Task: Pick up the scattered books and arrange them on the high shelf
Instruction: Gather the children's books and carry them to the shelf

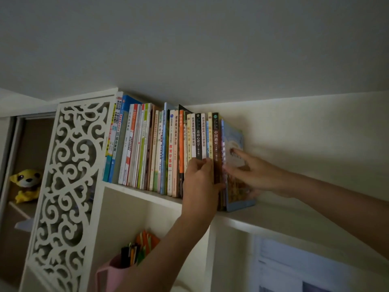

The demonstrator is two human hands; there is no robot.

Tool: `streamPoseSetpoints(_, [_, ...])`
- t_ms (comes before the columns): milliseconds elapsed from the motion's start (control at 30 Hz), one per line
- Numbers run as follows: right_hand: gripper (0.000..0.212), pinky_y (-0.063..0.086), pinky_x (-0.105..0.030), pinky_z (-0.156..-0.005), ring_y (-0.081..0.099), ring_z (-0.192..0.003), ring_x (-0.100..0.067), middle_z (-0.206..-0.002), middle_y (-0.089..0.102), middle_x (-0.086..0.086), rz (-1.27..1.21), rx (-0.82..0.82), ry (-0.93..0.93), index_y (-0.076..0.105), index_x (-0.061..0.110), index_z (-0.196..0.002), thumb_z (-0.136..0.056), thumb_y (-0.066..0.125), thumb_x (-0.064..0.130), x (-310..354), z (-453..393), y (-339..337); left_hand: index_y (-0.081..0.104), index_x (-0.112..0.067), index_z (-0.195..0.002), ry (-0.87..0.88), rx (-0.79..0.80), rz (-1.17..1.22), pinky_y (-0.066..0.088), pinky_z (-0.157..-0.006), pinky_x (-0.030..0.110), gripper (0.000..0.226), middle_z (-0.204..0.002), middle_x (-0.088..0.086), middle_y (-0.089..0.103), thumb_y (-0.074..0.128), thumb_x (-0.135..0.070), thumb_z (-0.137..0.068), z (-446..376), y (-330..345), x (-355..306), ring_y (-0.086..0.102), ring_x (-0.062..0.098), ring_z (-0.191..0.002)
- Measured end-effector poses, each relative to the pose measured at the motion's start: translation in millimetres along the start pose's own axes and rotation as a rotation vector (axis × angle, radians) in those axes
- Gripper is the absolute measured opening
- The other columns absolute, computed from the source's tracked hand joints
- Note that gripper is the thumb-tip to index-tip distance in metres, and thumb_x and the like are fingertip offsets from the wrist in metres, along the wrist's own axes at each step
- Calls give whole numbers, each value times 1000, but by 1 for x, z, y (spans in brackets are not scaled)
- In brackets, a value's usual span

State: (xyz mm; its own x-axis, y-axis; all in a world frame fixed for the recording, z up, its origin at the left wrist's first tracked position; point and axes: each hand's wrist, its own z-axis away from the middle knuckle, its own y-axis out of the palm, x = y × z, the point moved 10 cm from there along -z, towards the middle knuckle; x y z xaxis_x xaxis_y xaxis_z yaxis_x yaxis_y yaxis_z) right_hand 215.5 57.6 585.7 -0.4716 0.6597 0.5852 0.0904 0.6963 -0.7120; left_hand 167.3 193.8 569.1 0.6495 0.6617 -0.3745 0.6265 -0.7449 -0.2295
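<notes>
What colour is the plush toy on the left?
Yellow, with a pale muzzle; the plush toy shows in the head view, sitting behind the white lattice panel.

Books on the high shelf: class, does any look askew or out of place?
Mostly tidy: the row of books stands upright. The odd one is the blue book at the right end, cover facing outward and leaning, not yet flush. The right hand touches its cover; the left hand presses neighbouring spines.
</notes>
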Motion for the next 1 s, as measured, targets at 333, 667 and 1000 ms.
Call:
streamPoseSetpoints(333, [111, 48, -35, -101, 55, -120, -10, -141, 50, 12, 163, -62, -105, 10, 38, -152, -64, 69, 71, -1, -8, 6, 49, -18, -132, 80, 194, -206, 35, -78, 9, 39, -126, 1, 45, 57, -16, -95, 6, 13, -2, 41, 3, -91])
streamPoseSetpoints(667, [90, 43, -22, -96, 50, -118, -9, -141, 45, 9, 151, -84, -46, 2, 29, -153, -88, 62, 45, 2, 8, 13, 33, -13, -146, 151, 193, -259, 44, -106, 31, 83, -144, 7, 35, 78, -13, -77, 8, 19, -7, 43, 20, -128])
streamPoseSetpoints(1000, [81, 43, -33, -105, 42, -134, -25, -154, 32, -3, 277, -178, -37, -1, 27, -154, -95, 54, 34, -14, -6, 11, 28, -15, -150, 228, 235, -327, 38, -110, 41, 94, -160, 0, 19, 81, -19, -72, 7, 22, -7, 31, 31, -138])
